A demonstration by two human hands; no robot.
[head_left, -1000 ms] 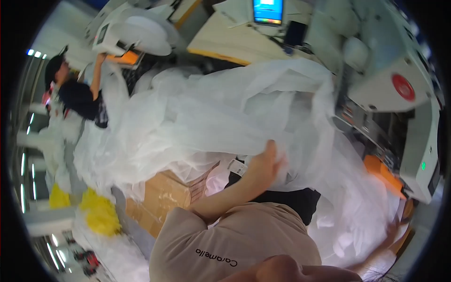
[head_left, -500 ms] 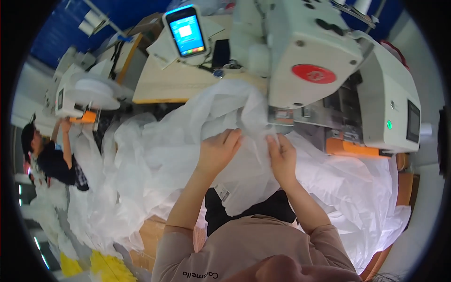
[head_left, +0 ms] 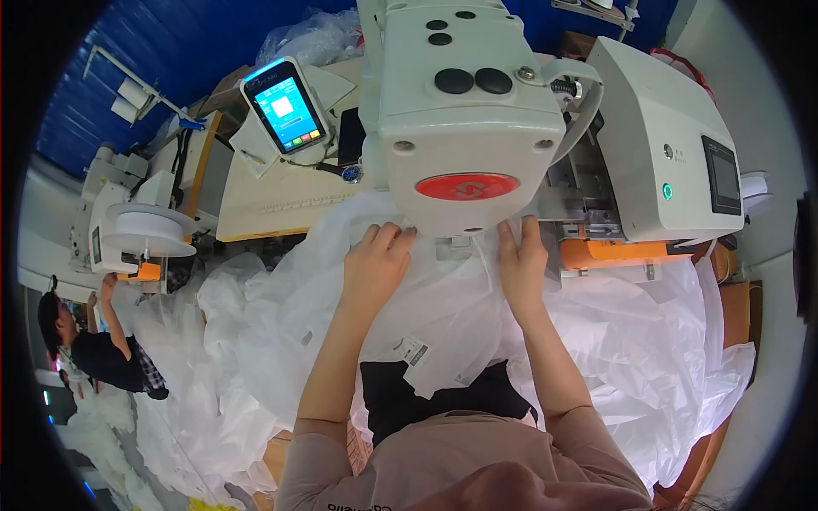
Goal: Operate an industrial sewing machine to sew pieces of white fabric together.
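Observation:
Thin, sheer white fabric [head_left: 443,315] lies over my lap and runs up under the head of a white sewing machine [head_left: 464,145]. On the left of that head, my left hand [head_left: 379,262] has its fingers bent down and closed on the fabric. My right hand [head_left: 522,262] grips the fabric to the right of the head, thumb and fingers pointing away from me. The head partly covers the spot between my hands, and some fingertips are hidden. A small printed label [head_left: 415,352] shows on the fabric's near end, above my dark trousers.
A white control box [head_left: 665,153] with a green-lit button stands at right, above an orange part [head_left: 613,254]. At left a lit touchscreen [head_left: 285,106] and a wristwatch [head_left: 350,174] rest on the tabletop [head_left: 256,200]. Farther left, a person [head_left: 102,353] works at another machine [head_left: 115,217].
My hands have moved forward with the fabric, from in front of the machine to either side of its head. The view has shifted, so the machine sits farther left.

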